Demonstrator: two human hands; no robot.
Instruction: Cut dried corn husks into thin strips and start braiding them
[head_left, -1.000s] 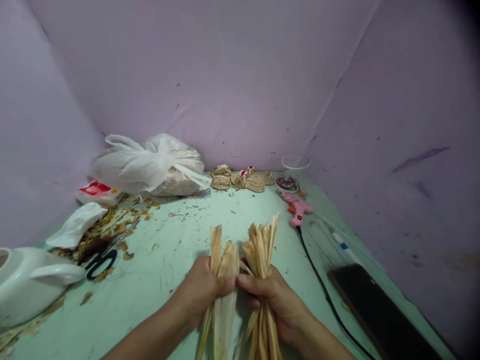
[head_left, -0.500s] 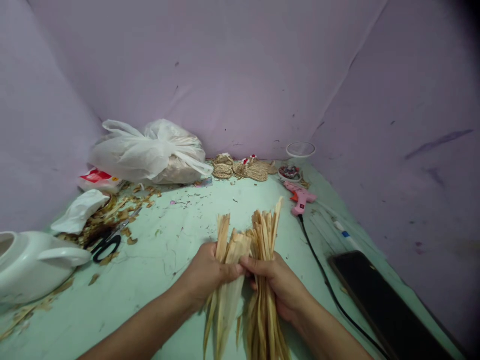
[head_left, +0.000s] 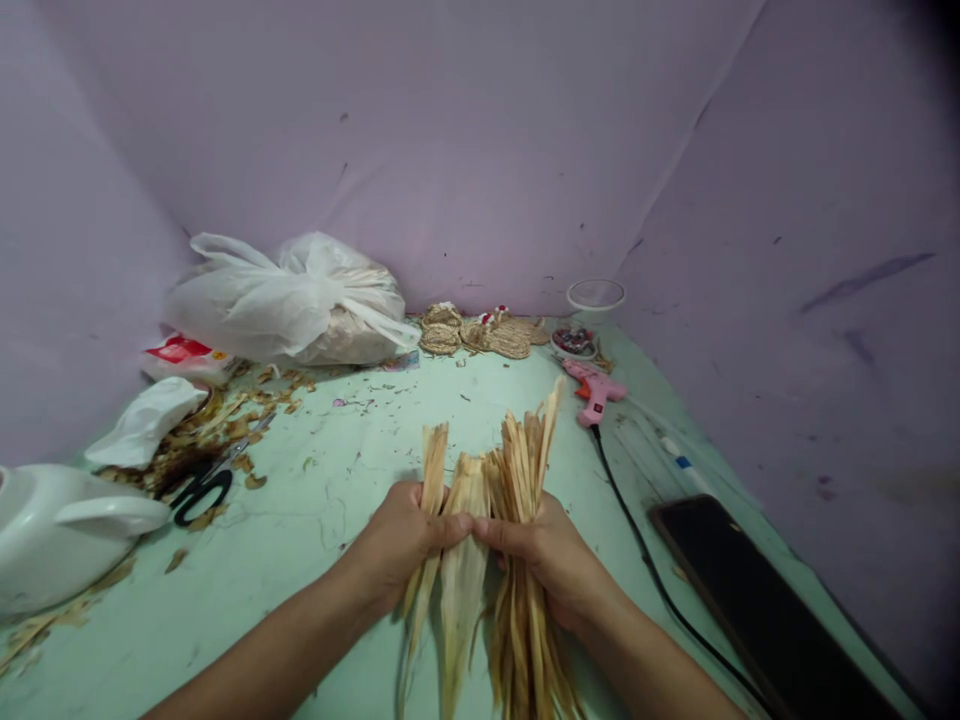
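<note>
On the green table (head_left: 300, 520), nearer than the glue gun (head_left: 594, 392), the left hand (head_left: 394, 540) pinches dry leaf strips (head_left: 433, 465) and the right hand (head_left: 559, 560) grips a thicker bundle (head_left: 521, 470), probably light, splittable, best held mid-length.

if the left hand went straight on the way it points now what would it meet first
Probably the right hand: the left hand points forward and rightward, and the thumb tips look nearly touching in front of the wide dry strip. Exact depth is unclear from this view.
</note>
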